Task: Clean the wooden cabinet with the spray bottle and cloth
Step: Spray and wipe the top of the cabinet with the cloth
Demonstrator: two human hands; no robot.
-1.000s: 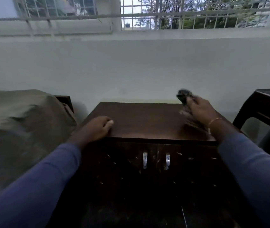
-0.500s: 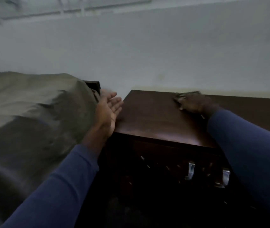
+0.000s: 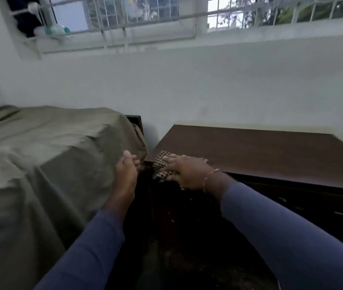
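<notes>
The dark wooden cabinet [image 3: 250,151] stands against the white wall, its top bare apart from the cloth. A checked brown-and-cream cloth [image 3: 160,163] lies on the cabinet's front left corner. My right hand [image 3: 187,171] presses flat on the cloth with straight fingers and covers most of it. My left hand [image 3: 125,171] hovers just left of that corner, beside the bed cover, with loosely bent fingers and nothing in it. No spray bottle shows on the cabinet.
A bed under an olive-green cover [image 3: 51,155] fills the left side, close to the cabinet. A barred window [image 3: 145,15] runs above the wall, with a whitish-green object [image 3: 51,30] on its ledge. The cabinet's dark front [image 3: 292,201] faces me.
My right hand has slid the cloth from the back of the top to the front left corner. My left hand left the cabinet's edge and hangs beside it. The view has swung left.
</notes>
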